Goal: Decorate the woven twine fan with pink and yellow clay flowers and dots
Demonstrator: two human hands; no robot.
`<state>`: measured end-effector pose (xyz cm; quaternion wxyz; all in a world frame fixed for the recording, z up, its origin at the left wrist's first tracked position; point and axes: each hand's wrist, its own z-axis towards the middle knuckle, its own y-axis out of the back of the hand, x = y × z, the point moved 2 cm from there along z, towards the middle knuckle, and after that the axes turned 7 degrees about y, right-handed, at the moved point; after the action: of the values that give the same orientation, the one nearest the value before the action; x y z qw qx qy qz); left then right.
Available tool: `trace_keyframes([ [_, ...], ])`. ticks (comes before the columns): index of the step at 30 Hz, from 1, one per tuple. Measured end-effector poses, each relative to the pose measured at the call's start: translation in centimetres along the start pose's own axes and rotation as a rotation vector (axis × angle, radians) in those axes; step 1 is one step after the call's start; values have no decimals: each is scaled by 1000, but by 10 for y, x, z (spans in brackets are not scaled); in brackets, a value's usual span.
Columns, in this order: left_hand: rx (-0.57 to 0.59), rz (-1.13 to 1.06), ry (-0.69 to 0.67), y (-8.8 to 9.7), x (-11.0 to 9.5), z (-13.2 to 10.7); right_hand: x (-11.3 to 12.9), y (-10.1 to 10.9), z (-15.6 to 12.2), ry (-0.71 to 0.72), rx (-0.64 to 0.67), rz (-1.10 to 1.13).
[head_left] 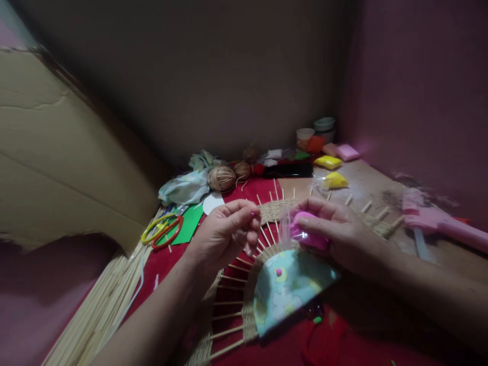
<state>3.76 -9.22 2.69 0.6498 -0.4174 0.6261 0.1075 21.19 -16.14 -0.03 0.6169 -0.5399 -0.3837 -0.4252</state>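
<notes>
My left hand (224, 231) is closed in a pinch, with a tiny pink bit at its fingertips. My right hand (337, 229) is wrapped round a clear plastic bag of pink clay (305, 231). Both hands hover over a woven piece with radiating wooden sticks (244, 284) and a pale blue flowered cloth centre (290, 284). A small pink ball (279, 272) sits on that cloth.
Scissors with yellow and orange handles (162, 231) lie on green paper at left beside a bundle of long sticks (102, 305). Twine balls (221, 178), yellow clay packets (334, 180), cups (305, 136) stand at the back. A pink glue gun (434, 218) lies at right. Cardboard (57, 152) leans at left.
</notes>
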Motion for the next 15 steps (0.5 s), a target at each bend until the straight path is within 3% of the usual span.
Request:
trace_keyframes([
  [15,32,-23,24,-5,0,0,0,2,0,-1,2,17],
])
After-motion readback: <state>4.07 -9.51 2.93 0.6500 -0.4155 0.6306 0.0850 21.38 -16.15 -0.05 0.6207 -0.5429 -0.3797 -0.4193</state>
